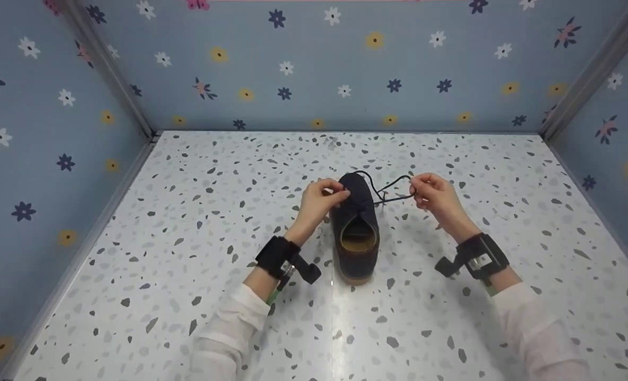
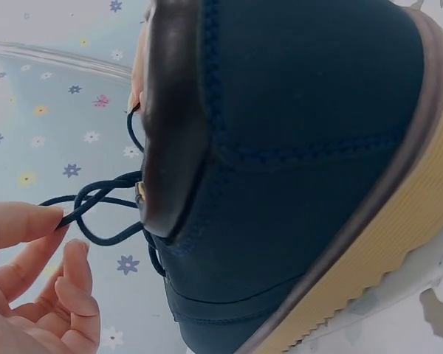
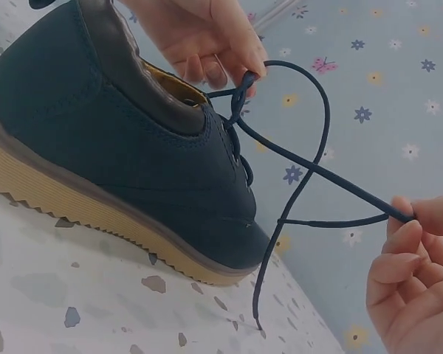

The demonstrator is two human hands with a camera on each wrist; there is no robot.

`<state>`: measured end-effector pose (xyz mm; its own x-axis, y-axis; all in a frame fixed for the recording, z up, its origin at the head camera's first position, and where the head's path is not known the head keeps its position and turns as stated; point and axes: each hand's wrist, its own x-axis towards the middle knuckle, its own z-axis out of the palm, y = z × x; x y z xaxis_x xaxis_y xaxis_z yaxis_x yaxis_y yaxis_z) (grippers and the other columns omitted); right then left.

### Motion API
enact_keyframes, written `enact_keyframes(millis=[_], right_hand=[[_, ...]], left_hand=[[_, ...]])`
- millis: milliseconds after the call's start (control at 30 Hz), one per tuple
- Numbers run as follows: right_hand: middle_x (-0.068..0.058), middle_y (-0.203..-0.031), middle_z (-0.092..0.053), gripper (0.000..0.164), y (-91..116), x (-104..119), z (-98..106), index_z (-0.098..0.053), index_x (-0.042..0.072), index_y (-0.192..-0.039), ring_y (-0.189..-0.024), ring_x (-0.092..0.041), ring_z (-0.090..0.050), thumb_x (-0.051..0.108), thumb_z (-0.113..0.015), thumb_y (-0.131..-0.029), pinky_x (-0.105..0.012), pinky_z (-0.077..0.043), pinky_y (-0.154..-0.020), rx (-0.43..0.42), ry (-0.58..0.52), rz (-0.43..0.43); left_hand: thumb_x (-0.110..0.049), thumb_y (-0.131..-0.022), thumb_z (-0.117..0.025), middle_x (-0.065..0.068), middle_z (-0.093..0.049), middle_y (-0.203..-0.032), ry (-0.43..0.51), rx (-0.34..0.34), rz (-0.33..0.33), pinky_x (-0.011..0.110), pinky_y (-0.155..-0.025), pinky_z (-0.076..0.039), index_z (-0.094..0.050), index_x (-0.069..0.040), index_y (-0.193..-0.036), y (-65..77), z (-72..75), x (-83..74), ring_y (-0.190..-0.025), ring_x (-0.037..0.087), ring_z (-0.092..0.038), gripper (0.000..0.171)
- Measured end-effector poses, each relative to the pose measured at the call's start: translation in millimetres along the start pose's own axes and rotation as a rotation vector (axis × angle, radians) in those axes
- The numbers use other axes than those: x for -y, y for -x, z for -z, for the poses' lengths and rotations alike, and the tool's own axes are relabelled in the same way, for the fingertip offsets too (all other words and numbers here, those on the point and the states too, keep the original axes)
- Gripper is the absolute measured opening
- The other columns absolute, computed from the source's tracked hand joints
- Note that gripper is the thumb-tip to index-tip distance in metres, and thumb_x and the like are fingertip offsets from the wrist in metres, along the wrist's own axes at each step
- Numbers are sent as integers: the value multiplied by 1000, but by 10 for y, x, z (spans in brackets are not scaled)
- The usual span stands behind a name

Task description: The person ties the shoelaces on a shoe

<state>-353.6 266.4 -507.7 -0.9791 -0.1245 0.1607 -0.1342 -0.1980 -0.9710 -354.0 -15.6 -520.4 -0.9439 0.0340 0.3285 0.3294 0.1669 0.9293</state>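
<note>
A dark navy lace-up shoe (image 1: 356,264) with a tan ridged sole (image 3: 96,215) stands upright, toe pointing away from me. Over its front, my left hand (image 1: 315,203) pinches a dark shoelace (image 2: 96,198) between thumb and index finger, where the strands cross above the eyelets. Out to the right, my right hand (image 1: 442,200) pinches a doubled-back part of the lace, drawn away from the shoe as a loop. In the right wrist view another strand (image 3: 327,110) curves up from the left fingertips, crosses the loop and hangs to its tip near the tabletop.
The shoe stands on a white table (image 1: 213,254) speckled with grey chips. Blue flower-patterned panels (image 1: 314,63) enclose the back and both sides, with metal posts at the corners. Each wrist wears a black strap (image 1: 482,256) with a small camera.
</note>
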Motion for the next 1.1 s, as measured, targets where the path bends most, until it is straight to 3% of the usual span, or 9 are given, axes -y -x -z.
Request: enact_keyframes(millis=[167, 767, 1100], right_hand=[[-21, -75, -42, 28, 34, 20, 50, -39, -3, -91, -46, -16, -37, 14, -47, -71, -26, -26, -33, -9, -34, 8], [-19, -78, -42, 30, 129, 48, 185, -39, -1, -92, -50, -17, -38, 16, -48, -70, -30, -35, -41, -66, 1, -44], [-20, -78, -41, 30, 158, 46, 240, -39, -2, -92, -50, -16, -37, 16, -48, -70, -29, -32, -39, -71, 7, -35]], left_hand=[[-39, -52, -59, 0, -49, -59, 15, -9, 9, 27, -37, -35, -53, -19, -68, 12, 11, 11, -42, 14, -44, 27], [-37, -55, -58, 2, -50, -57, 49, 18, 42, 31, -27, -29, -51, -16, -69, 151, 75, -44, -39, 17, -42, 26], [-37, -56, -57, 3, -51, -58, 76, 33, 63, 31, -27, -30, -51, -15, -70, 207, 102, -56, -40, 18, -42, 27]])
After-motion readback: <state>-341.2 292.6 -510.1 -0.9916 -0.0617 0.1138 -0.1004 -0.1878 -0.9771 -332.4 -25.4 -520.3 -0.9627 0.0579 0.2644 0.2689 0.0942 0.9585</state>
